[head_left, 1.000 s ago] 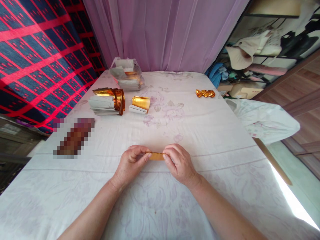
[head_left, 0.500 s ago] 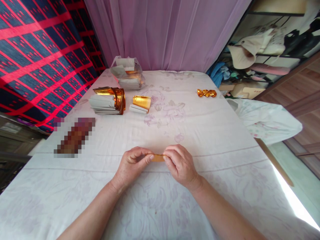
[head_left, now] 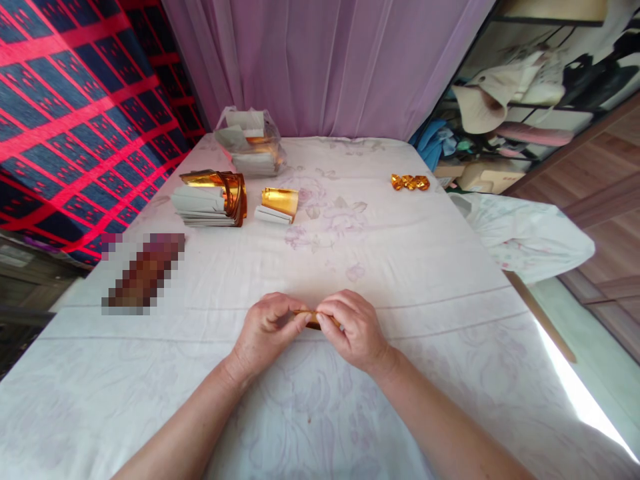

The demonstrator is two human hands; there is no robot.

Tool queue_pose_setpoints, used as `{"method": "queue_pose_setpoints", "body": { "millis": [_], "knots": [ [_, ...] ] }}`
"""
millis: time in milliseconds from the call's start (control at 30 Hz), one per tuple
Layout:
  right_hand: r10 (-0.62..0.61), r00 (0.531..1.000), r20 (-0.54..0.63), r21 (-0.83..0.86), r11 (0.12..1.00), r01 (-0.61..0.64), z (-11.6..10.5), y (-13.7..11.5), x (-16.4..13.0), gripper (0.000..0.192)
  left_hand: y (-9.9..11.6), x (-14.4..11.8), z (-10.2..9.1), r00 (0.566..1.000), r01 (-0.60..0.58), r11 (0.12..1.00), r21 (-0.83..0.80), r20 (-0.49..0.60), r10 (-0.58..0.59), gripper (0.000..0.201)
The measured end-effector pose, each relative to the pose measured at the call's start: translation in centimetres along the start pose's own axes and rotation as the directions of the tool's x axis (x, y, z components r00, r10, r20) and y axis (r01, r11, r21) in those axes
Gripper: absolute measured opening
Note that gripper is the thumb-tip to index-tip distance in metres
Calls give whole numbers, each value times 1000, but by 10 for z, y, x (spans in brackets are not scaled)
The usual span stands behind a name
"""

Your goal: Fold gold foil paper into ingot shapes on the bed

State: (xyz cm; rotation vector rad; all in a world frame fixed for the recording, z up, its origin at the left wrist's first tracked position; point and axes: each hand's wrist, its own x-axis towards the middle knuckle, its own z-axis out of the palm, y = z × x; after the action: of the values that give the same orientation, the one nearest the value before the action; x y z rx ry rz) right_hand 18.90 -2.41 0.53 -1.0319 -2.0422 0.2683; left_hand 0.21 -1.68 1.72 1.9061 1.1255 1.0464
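White floral cloth [head_left: 400, 267] underneath; left hand [head_left: 265, 330] and right hand [head_left: 353, 327] fingers pinch a gold foil strip [head_left: 313, 319]

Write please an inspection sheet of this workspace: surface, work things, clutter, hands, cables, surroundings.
Surface: bed sheet, white with pale flower print, some creases.
Work things: gold strip, pinched at both ends above the sheet; mostly hidden by fingers.
Clutter: paper stack with gold foil on it; small stack; plastic bag of papers; folded gold pieces far right; blurred patch at left.
Hands: left hand and right hand, both closed on the strip, fingertips nearly meeting.
Cables: nothing seen.
Surroundings: purple curtain behind; red-and-blue cloth left; shelves with a hat right.
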Motion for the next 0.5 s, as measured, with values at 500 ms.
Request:
{"method": "queue_pose_setpoints", "body": {
  "millis": [500],
  "knots": [
    [-10, 1000, -19, -26, 1000, 10, 2, 0, 0, 20, 0, 2, 2, 999, -20, 999, -51, 33, 22, 11]
  ]
}}
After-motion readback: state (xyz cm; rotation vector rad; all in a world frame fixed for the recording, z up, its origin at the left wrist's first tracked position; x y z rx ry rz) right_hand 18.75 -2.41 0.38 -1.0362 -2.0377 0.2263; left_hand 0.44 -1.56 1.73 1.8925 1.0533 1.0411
